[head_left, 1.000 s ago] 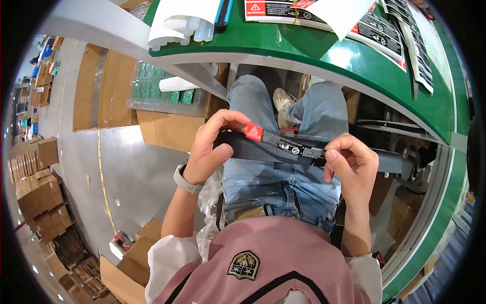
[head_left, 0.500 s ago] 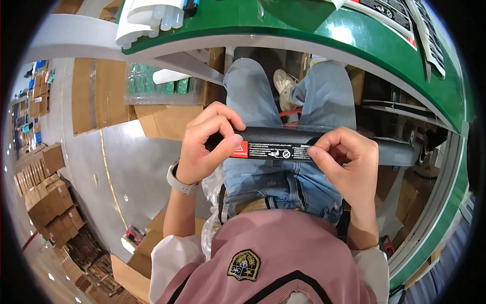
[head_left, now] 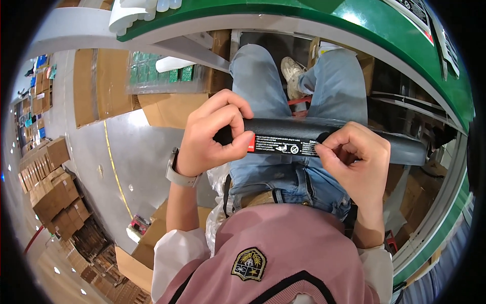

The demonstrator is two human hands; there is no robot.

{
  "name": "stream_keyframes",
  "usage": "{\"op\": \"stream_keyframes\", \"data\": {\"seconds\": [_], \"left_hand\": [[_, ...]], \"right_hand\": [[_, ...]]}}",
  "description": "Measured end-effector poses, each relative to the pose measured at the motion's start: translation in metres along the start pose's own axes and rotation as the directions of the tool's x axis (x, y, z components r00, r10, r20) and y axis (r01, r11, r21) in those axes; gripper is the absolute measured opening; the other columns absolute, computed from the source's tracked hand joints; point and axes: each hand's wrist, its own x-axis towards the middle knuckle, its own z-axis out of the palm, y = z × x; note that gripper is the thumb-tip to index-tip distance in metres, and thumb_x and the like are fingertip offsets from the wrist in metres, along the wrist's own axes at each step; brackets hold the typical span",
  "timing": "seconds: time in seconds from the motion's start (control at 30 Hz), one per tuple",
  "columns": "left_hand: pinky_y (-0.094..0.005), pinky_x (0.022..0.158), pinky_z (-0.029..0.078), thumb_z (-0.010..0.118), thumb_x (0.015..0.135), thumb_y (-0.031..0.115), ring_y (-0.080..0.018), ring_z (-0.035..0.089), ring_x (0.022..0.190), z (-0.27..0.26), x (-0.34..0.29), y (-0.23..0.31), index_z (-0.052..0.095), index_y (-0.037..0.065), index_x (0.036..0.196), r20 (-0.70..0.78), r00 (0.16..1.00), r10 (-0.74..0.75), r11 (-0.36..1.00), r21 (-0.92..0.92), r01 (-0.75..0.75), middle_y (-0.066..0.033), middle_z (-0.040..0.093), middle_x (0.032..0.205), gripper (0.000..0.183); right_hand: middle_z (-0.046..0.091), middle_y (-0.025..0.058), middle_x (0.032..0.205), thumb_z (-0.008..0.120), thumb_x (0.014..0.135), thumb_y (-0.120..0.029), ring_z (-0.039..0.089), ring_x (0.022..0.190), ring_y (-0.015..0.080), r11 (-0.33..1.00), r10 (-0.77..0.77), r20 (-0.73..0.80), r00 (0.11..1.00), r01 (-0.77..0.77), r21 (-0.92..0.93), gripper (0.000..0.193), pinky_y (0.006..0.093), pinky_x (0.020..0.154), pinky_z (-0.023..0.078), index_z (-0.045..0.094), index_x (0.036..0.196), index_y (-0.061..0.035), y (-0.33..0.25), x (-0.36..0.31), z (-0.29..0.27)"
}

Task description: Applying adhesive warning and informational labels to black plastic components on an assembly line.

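Note:
A long black plastic part (head_left: 298,125), curved and rounded at its right end, lies across my thighs. Along its near side stretches a black warning label (head_left: 283,146) with a red section at the left and small white print and pictograms. My left hand (head_left: 210,139) pinches the label's left end between thumb and fingers, covering most of the red section. At the other end, my right hand (head_left: 357,157) is closed with thumb and forefinger on the label, against the black part. How far the label sticks to the surface cannot be made out.
A green tabletop (head_left: 243,21) with a pale edge curves ahead and to my right, bearing white tubes (head_left: 132,12) and printed sheets (head_left: 445,48). Left are a cardboard box (head_left: 174,109), a clear tray of green pieces (head_left: 147,71) and an open carton (head_left: 134,266).
My view has shifted slightly, so the table and legs sit higher and farther right. Both hands keep their pinch; the left thumb covers more of the label's red section.

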Motion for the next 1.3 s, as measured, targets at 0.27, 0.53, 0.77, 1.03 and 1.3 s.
{"op": "stream_keyframes", "data": {"seconds": [0.27, 0.53, 0.77, 1.03, 1.3], "left_hand": [[-0.0269, 0.058, 0.043, 0.069, 0.064, -0.002, -0.0173, 0.051, 0.066, 0.001, 0.000, 0.000, 0.047, 0.005, 0.065, -0.004, 0.999, 0.032, 0.999, 0.015, -0.032, -0.0075, 0.060, 0.088, 0.024], [-0.0262, 0.056, 0.041, 0.072, 0.061, 0.000, -0.0172, 0.048, 0.065, 0.002, -0.001, -0.007, 0.040, 0.007, 0.062, 0.006, 0.998, 0.067, 0.997, 0.041, -0.067, -0.0092, 0.061, 0.091, 0.032], [-0.0276, 0.070, 0.045, 0.074, 0.064, 0.002, -0.0172, 0.055, 0.078, 0.006, -0.010, -0.023, 0.040, 0.008, 0.068, -0.050, 0.996, -0.072, 0.968, -0.244, 0.057, -0.0128, 0.063, 0.091, 0.035], [-0.0269, 0.072, 0.046, 0.074, 0.070, 0.002, -0.0168, 0.056, 0.080, 0.005, -0.010, -0.024, 0.039, 0.008, 0.068, -0.053, 0.995, -0.088, 0.952, -0.299, 0.068, -0.0138, 0.063, 0.092, 0.036], [-0.0263, 0.072, 0.046, 0.075, 0.071, 0.002, -0.0168, 0.057, 0.081, 0.004, -0.009, -0.022, 0.038, 0.009, 0.068, -0.060, 0.996, -0.064, 0.952, -0.302, 0.042, -0.0143, 0.063, 0.093, 0.037]], "right_hand": [[0.058, 0.0022, 0.065, 0.075, 0.073, 0.006, 0.052, 0.048, 0.0050, 1.000, -0.005, -0.003, 1.000, 0.005, -0.006, 0.015, 0.0197, 0.043, 0.037, 0.061, 0.070, 0.0007, 0.000, 0.001, 0.000], [0.058, 0.0019, 0.065, 0.074, 0.072, 0.006, 0.051, 0.048, 0.0041, 0.999, 0.038, 0.009, 0.999, -0.039, 0.014, 0.014, 0.0186, 0.043, 0.036, 0.061, 0.070, 0.0010, 0.002, -0.001, 0.000], [0.056, -0.0024, 0.066, 0.071, 0.073, 0.010, 0.048, 0.054, -0.0022, 0.993, 0.082, 0.027, 0.996, -0.084, 0.084, 0.017, 0.0148, 0.046, 0.033, 0.059, 0.068, 0.0006, -0.001, 0.000, 0.002], [0.058, 0.0028, 0.064, 0.074, 0.072, 0.005, 0.053, 0.049, 0.0055, 0.996, 0.073, 0.045, 0.996, -0.075, 0.040, 0.014, 0.0197, 0.044, 0.039, 0.061, 0.070, 0.0006, -0.001, 0.004, -0.002], [0.057, 0.0034, 0.065, 0.074, 0.071, 0.005, 0.053, 0.049, 0.0075, 1.000, 0.002, 0.045, 0.999, -0.002, -0.001, 0.016, 0.0212, 0.044, 0.040, 0.059, 0.071, 0.0000, -0.003, 0.004, -0.003]]}}
